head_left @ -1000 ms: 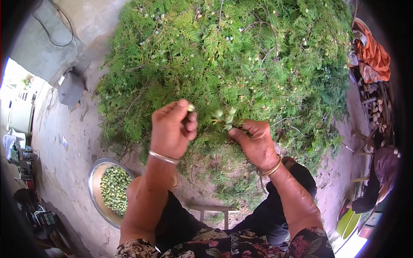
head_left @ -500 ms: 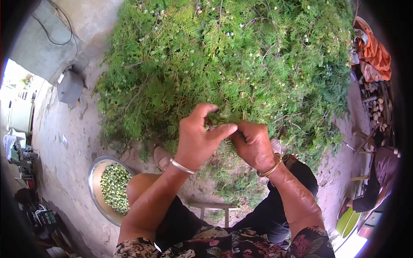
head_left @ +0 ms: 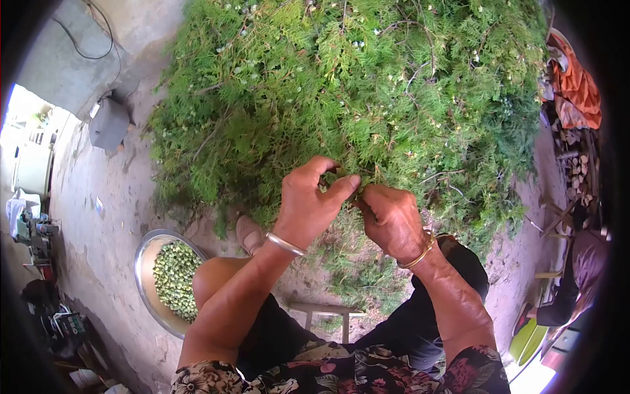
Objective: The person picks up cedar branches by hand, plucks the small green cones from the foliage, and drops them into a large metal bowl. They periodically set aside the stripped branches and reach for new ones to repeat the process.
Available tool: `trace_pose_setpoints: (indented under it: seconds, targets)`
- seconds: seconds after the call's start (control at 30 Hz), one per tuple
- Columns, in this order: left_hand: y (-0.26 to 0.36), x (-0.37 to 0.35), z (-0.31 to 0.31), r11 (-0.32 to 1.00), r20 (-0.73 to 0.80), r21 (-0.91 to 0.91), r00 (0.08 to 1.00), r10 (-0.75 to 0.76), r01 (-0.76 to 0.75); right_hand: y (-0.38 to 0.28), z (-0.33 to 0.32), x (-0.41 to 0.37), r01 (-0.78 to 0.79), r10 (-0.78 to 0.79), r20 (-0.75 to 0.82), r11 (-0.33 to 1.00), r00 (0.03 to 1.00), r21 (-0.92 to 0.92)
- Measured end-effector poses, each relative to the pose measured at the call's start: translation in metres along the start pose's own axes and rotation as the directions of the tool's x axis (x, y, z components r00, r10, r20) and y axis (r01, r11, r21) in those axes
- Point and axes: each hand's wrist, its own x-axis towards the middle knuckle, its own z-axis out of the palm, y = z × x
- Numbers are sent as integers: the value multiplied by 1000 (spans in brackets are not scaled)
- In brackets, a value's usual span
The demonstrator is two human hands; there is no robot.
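My left hand (head_left: 307, 203) and my right hand (head_left: 394, 220) meet in front of a large heap of cut evergreen branches (head_left: 282, 98) dotted with small pale green cones. The right fingers are closed, pinching a small evergreen sprig (head_left: 361, 190) that is mostly hidden behind them. Beside it, my left thumb and index finger curl together at the sprig's tip; whatever lies between them is too small to make out. To the lower left, a metal basin (head_left: 146, 289) on the ground holds many green cones (head_left: 176, 279).
A low wooden stool (head_left: 326, 309) stands between my legs. Loose green bits (head_left: 371, 279) litter the ground by my feet. A grey box-like object (head_left: 108, 126) is at left. Orange cloth (head_left: 577, 88), firewood (head_left: 579, 172) and a green basin (head_left: 528, 341) are along the right.
My left hand has shifted slightly right, and its thumb and index finger have drawn closer around the sprig's tip. The right hand stays nearly in place. The view has moved slightly.
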Motion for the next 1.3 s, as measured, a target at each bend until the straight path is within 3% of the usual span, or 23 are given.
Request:
trace_pose_setpoints:
  seconds: [0.07,0.13,0.27,0.33,0.47,0.53,0.6,0.67,0.73,0.8,0.87,0.93,1.0,1.07,1.1,1.13,1.2,1.27,1.3]
  targets:
    - [-2,-1,1,1000,15,26,1000,9,-9,0,1,0,4,-4,-11,1000,1000,-23]
    - [-6,-1,3,936,97,-237,965,-242,259,1,0,0,-3,3,-7,1000,1000,-11]
    - [-4,2,-3,919,97,-270,958,-271,287,-1,-2,0,-28,33,-52,995,998,93]
    - [-8,3,-4,989,22,-139,998,-54,56,-1,-1,0,-34,44,-64,989,997,142]
    - [1,5,-16,967,87,-214,988,-125,141,-9,-9,4,-133,152,-45,948,987,290]
    - [20,8,-27,645,293,-547,844,-449,533,-9,-8,5,-170,201,-54,922,978,348]
    - [13,11,-29,581,331,-621,848,-415,527,-7,-8,4,-206,252,-63,892,966,403]
    - [5,15,-34,414,286,-785,862,-419,461,-4,-10,3,-182,230,-92,912,969,368]
    - [-4,20,-49,380,280,-819,877,-390,431,-6,-11,2,-182,240,-110,906,964,383]
    - [-8,23,-56,74,419,-892,878,-231,445,-6,-12,2,-179,249,-130,900,960,398]
    - [-2,18,-52,128,394,-896,895,-210,425,-2,-13,1,-230,288,-114,904,951,361]
    - [16,12,-48,362,326,-852,924,-200,378,0,-13,0,-257,312,-107,899,944,353]
    - [20,7,-43,352,331,-851,919,-216,389,-1,-13,0,-284,335,-97,893,937,349]
    - [18,3,-36,595,270,-735,945,-182,325,-3,-14,2,-302,351,-85,887,932,349]
    - [23,2,-30,737,202,-600,950,-237,312,-3,-13,2,-303,352,-83,887,933,348]
    - [23,1,-24,736,202,-601,950,-238,312,-2,-12,2,-312,362,-76,877,929,366]
    - [17,-2,-16,907,85,-388,986,-141,163,-2,-10,4,-319,370,-67,867,927,383]
    - [13,-2,-13,905,81,-400,990,-118,141,-3,-9,5,-300,364,-84,860,928,411]
    - [17,-2,-14,813,142,-510,959,-243,282,-3,-9,5,-302,365,-83,860,927,412]
